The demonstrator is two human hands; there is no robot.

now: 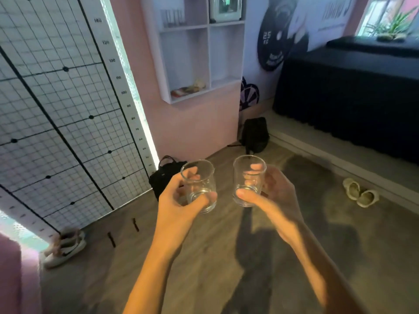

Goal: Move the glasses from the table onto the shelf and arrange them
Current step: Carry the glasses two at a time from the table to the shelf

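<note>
My left hand point(179, 200) grips a clear rounded glass point(199, 184), upright, with fingers behind it and the thumb across its front. My right hand point(272, 196) grips a second clear, straighter glass point(249, 177), also upright. Both are held out in front of me above the floor, a little apart from each other. The white wall shelf point(208, 51) with several compartments hangs on the pink wall ahead; several glasses point(173, 18) stand in its upper left compartment. The middle compartments look bare.
Small items point(188, 89) lie in the shelf's bottom left compartment; a white appliance point(226, 7) sits top right. Two black bags point(165, 175) point(255, 134) stand on the floor below. A black-draped table point(353, 96) is at right, slippers point(360, 193) and sneakers point(65, 248) on the floor.
</note>
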